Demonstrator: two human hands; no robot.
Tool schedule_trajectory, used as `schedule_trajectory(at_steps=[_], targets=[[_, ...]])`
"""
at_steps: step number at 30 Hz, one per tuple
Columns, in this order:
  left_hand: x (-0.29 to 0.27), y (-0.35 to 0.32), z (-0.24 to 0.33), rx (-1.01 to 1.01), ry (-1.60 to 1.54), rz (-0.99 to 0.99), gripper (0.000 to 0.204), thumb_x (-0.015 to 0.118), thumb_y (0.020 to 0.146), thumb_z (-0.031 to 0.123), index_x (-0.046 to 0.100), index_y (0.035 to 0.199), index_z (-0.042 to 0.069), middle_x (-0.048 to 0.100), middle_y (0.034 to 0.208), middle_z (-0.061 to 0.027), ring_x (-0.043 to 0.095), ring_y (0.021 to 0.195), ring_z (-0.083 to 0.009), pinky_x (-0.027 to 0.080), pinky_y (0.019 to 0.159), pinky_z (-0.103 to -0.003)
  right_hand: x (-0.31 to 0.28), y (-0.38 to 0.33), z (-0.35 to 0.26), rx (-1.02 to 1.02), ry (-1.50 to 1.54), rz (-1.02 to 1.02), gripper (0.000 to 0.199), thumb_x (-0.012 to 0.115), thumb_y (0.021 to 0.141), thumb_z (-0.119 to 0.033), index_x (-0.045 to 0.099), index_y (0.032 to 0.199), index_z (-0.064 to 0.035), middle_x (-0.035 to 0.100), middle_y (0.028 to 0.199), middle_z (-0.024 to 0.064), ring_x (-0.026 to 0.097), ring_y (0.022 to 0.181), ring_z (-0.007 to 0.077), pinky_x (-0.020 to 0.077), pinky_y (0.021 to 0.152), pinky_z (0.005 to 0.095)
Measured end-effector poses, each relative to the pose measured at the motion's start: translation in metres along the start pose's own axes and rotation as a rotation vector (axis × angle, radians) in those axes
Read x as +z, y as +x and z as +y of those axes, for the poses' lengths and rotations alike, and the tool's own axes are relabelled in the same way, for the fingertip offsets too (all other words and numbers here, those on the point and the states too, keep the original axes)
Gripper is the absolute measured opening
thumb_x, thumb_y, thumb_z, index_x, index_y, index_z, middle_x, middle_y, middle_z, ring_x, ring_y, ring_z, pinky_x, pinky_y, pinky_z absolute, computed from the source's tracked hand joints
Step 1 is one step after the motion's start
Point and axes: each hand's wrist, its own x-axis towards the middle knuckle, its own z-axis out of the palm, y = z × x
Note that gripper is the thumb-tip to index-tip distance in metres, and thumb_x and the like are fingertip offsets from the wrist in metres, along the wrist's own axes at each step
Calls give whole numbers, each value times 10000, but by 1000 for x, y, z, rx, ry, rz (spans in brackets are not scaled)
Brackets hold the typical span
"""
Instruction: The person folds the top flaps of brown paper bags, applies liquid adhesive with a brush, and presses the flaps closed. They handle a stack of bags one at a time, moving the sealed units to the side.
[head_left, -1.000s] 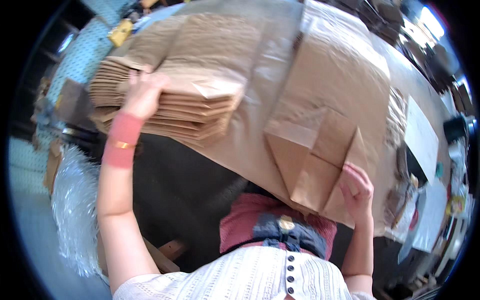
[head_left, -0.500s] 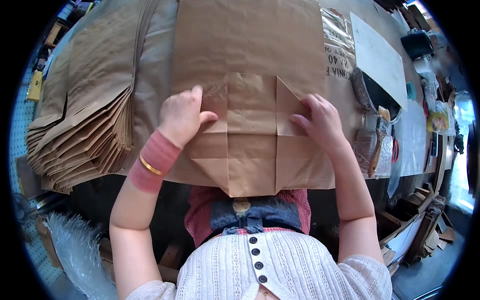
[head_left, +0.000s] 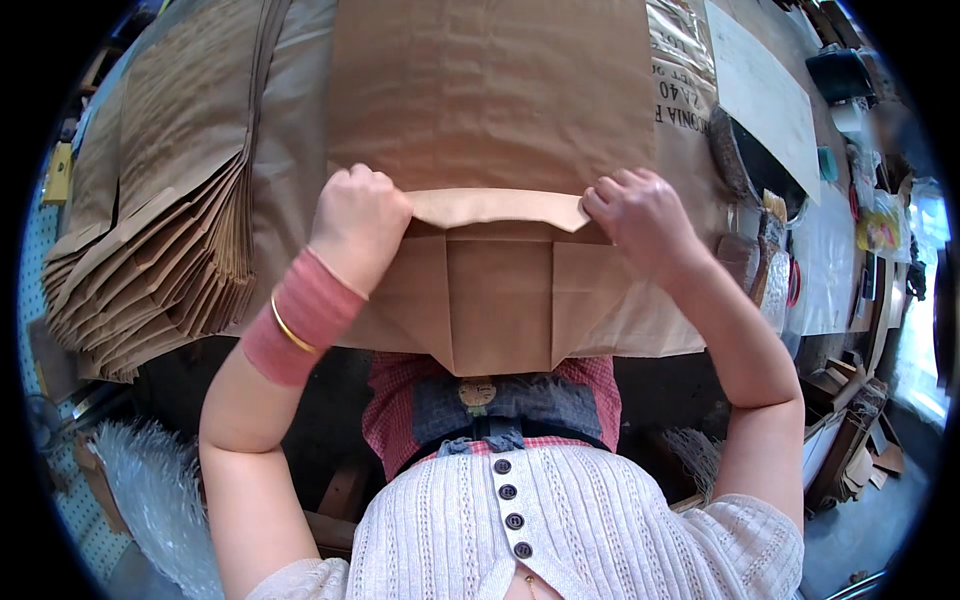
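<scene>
A flat brown paper bag [head_left: 490,100] lies on the table in front of me, its folded bottom toward my body. My left hand [head_left: 357,222] and my right hand [head_left: 640,215] each pinch one end of the bag's bottom flap [head_left: 495,207], which is lifted and curled up off the bag. Below the flap the bag's creased base panels [head_left: 500,300] hang over the table edge. A pink wristband and a thin gold bangle sit on my left wrist.
A fanned stack of flat brown paper bags [head_left: 150,260] lies at the left on brown paper covering the table. At the right are a white sheet [head_left: 760,90], a dark round object [head_left: 745,165] and small clutter. Clear bubbly plastic [head_left: 150,490] lies at lower left.
One second ago my left hand rested on the stack and my right held a bag at the right. The bag now lies centred, and both hands have closed on its bottom flap and raised it.
</scene>
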Motion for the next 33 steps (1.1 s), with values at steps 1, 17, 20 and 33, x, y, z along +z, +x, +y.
schedule_trajectory(at_steps=[1,17,20,33], targets=[[6,-8,2,68,-33,163,280,509,746,13,633,995,-21,638,1037,-169,587,1076,-343,465,955,-438,6,-6,-11,75,-38,2,292,587,762,-89,613,1051,-53,637,984,56,625,1000,244,504,868,389],[59,-46,6,140,-606,357,801,611,849,233,219,1483,-58,264,1541,-228,246,1443,-344,202,1187,-440,30,-28,-50,267,615,255,853,767,748,-302,362,1436,0,393,1466,215,371,1377,338,295,1142,433],[53,-24,-11,194,-1108,473,614,385,787,-110,419,1397,-39,503,1385,-226,453,1327,-334,331,1137,-387,33,-13,-20,166,929,507,457,721,722,60,630,1162,-21,632,1227,147,579,1191,292,463,1012,377],[38,15,20,-96,-956,837,348,827,733,153,635,995,28,684,868,-117,663,755,-254,528,693,-343,42,-1,-23,413,980,832,172,693,810,-41,689,982,-47,653,931,83,626,852,214,504,754,319]])
